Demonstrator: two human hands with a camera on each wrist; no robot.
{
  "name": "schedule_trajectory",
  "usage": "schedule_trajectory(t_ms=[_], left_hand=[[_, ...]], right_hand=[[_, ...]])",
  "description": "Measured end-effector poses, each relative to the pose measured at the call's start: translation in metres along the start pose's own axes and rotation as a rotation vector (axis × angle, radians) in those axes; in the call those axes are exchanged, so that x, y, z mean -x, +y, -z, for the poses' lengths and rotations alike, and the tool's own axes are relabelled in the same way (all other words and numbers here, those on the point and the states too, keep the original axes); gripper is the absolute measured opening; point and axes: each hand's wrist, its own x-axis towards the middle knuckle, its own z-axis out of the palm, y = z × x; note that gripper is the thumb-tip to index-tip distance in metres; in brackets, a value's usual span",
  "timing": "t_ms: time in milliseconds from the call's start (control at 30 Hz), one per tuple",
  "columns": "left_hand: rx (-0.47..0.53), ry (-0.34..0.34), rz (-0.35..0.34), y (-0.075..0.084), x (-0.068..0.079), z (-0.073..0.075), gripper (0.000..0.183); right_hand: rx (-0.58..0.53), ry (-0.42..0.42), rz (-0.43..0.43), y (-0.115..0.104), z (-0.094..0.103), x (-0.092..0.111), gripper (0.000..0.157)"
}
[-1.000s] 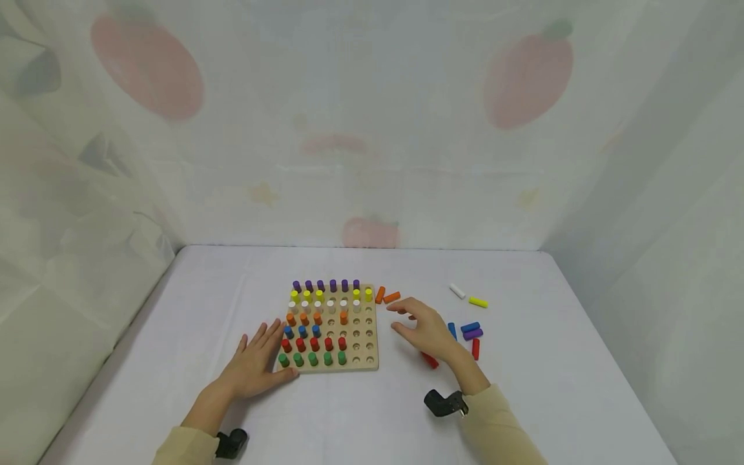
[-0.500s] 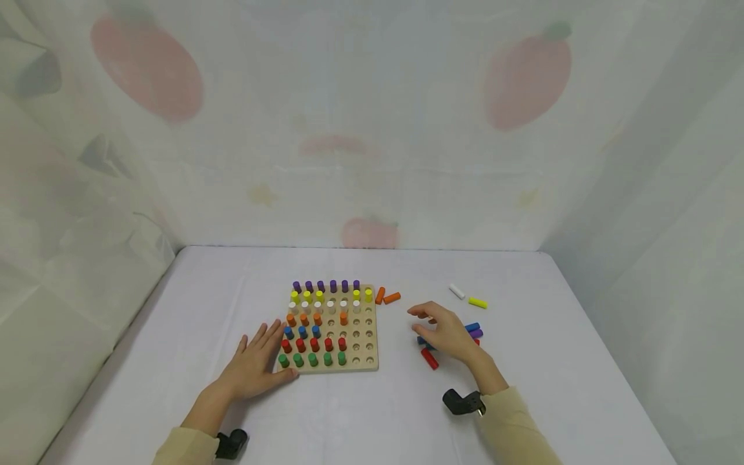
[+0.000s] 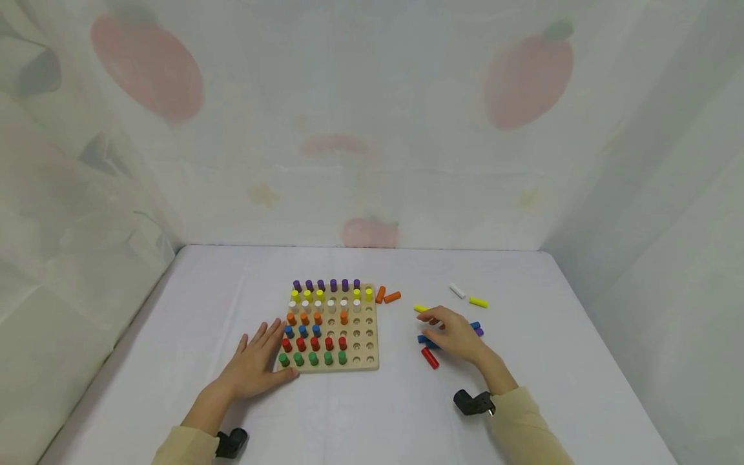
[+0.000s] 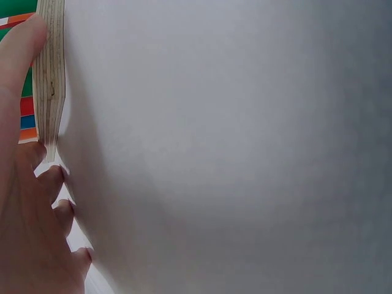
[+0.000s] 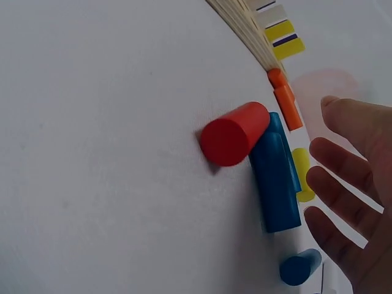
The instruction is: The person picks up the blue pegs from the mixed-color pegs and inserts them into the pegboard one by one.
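Fingers of the right hand (image 3: 456, 336) bend slightly and stand apart; a yellow peg (image 3: 421, 309) lies just past their tips, contact unclear. Two blue pegs (image 5: 275, 177) lie side by side below the hand, with a red peg (image 3: 430, 358) nearer the person. Farther out rest a white peg (image 3: 457, 291) and a second yellow peg (image 3: 478, 302). Two orange pegs (image 3: 392, 297) lie beside the wooden pegboard (image 3: 363, 346), which holds upright coloured rows. Spread fingers of the left hand (image 3: 252, 365) lie along its left edge, thumb at the near corner.
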Motion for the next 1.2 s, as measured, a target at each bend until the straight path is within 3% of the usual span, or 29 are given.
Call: schedule_trajectory(t_ms=[367,800,1200], left_hand=[[-0.004,-0.013,0.003,0.0010,-0.0008,0.0009,0.102],[-0.004,-0.015,0.006,-0.0004,-0.0004,0.0000,0.103],[-0.003,-0.007,-0.001,0.0005,0.0002,-0.0002,0.102]], right_hand=[[0.050,-0.044,0.037,0.0030,0.0055,0.0031,0.022],[0.127,-0.116,-0.007,0.0090,0.0058,0.0035,0.021],[0.187,-0.088,-0.009,0.0076,0.0043,0.0010,0.018]])
